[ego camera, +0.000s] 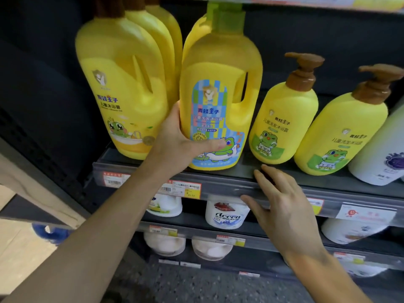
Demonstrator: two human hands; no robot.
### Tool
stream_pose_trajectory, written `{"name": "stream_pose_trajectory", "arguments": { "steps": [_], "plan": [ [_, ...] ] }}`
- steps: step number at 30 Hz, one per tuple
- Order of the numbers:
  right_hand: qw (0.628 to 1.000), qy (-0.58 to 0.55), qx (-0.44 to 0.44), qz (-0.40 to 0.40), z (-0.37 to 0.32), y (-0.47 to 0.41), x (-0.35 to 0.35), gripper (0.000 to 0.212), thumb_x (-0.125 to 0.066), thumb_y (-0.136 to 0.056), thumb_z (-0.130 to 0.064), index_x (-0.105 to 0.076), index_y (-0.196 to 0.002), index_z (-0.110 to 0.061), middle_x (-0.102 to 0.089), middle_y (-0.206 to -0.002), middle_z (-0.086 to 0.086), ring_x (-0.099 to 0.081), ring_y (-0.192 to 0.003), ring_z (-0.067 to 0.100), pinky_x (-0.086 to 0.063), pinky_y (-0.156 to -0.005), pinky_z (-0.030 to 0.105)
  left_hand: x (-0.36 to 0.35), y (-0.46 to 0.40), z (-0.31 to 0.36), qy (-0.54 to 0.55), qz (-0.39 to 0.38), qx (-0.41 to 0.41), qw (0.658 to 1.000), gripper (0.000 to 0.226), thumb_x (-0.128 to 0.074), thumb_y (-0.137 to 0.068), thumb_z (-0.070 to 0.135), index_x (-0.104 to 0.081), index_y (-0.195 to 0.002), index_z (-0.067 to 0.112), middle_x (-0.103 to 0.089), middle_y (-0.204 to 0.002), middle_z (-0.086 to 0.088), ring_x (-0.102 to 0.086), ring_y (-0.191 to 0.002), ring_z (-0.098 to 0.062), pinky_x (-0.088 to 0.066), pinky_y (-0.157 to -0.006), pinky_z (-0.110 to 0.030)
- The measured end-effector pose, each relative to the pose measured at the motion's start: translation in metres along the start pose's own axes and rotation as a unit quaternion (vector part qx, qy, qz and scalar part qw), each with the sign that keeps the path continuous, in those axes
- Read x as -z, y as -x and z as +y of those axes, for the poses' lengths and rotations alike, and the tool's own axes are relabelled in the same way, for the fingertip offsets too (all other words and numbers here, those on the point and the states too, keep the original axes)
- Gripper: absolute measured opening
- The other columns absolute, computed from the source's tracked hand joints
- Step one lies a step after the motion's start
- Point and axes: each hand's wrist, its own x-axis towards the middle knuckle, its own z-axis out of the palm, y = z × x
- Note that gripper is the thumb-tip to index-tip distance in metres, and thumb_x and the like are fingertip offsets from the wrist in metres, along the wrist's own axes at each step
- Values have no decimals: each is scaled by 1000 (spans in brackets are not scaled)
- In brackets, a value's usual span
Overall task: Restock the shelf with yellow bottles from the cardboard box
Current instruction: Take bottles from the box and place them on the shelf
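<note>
A big yellow jug (220, 88) with a green cap and a blue frog label stands at the front edge of the dark shelf (218, 182). My left hand (185, 141) grips its lower left side, thumb across the label. My right hand (282, 206) is open, its straight fingers resting on the shelf's front rail just right of the jug. More yellow jugs (122, 84) with brown caps stand in a row to the left. Two smaller yellow pump bottles (284, 119) (343, 132) stand to the right. The cardboard box is not visible.
A white bottle (380, 154) stands at the far right of the shelf. White tubs (227, 213) fill the lower shelves, behind price tags (185, 189) on the rails. A speckled floor (196, 285) lies below, and a blue object (50, 232) sits at the left.
</note>
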Motion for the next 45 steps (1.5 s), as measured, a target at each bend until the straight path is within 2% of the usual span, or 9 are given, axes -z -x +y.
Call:
{"name": "stream_pose_trajectory", "arguments": {
  "steps": [3,6,9,14,18,28,34,40,45],
  "plan": [
    [1000,15,0,-3,-1,0,1,54,-81,-75,-32,-68,-118,-1,-65,-124,17,-63,-113,35,-56,-91,44,-9,12,-1,-60,48,3,997,84,-90,-66,26,-44,-136,21,-67,-123,9,-65,-110,-3,-54,-93,-26],
    [1000,29,-3,-6,-5,-1,2,56,-85,-71,-29,-69,-116,0,-67,-121,19,-64,-112,37,-57,-89,46,-32,29,12,-169,118,13,978,112,-81,-78,33,-2,-157,22,-19,-163,1,-21,-148,-14,-21,-120,-31],
    [999,35,-7,-5,-7,-2,2,57,-86,-70,-29,-69,-115,0,-68,-119,19,-64,-111,37,-57,-86,45,-55,30,25,-203,162,6,966,134,-80,-72,51,24,-152,25,9,-164,6,0,-151,-12,-13,-118,-31],
    [1000,26,-7,15,-8,2,-3,56,-84,-71,-26,-67,-117,2,-67,-120,21,-63,-114,38,-53,-91,46,-70,18,19,-227,242,-12,943,148,-83,-55,64,20,-152,22,-7,-160,-11,-17,-148,-28,-32,-116,-44],
    [1000,4,-13,23,-7,4,-6,55,-81,-75,-28,-66,-120,1,-65,-124,19,-61,-118,37,-51,-95,46,-64,12,14,-234,240,-14,942,149,-87,-55,59,14,-154,13,-20,-148,-11,-35,-134,-25,-41,-110,-37],
    [1000,11,-4,16,-7,4,-5,57,-80,-76,-29,-65,-121,2,-65,-123,20,-61,-118,37,-53,-93,48,-59,20,6,-252,216,-57,941,141,-82,-63,61,17,-154,18,-1,-165,-5,-7,-151,-19,-18,-118,-32],
    [1000,23,5,0,-4,1,0,57,-79,-76,-34,-66,-119,1,-65,-119,17,-62,-114,36,-53,-92,49,-63,16,8,-320,251,-50,912,146,-82,-55,66,10,-154,10,-22,-156,-17,-32,-142,-30,-38,-112,-43],
    [1000,16,6,24,-3,4,-4,55,-77,-79,-35,-65,-120,-1,-65,-123,16,-60,-119,35,-52,-96,47,-59,15,2,-328,271,-59,903,145,-82,-57,66,5,-155,5,-23,-156,-16,-30,-143,-30,-39,-112,-42],
    [1000,20,-1,20,-4,6,-5,55,-77,-80,-36,-64,-122,-2,-64,-124,15,-59,-121,35,-51,-95,47,-60,15,-2,-307,254,-69,915,142,-83,-62,60,10,-155,6,-10,-163,-13,-13,-151,-25,-16,-120,-31]
  ]
}}
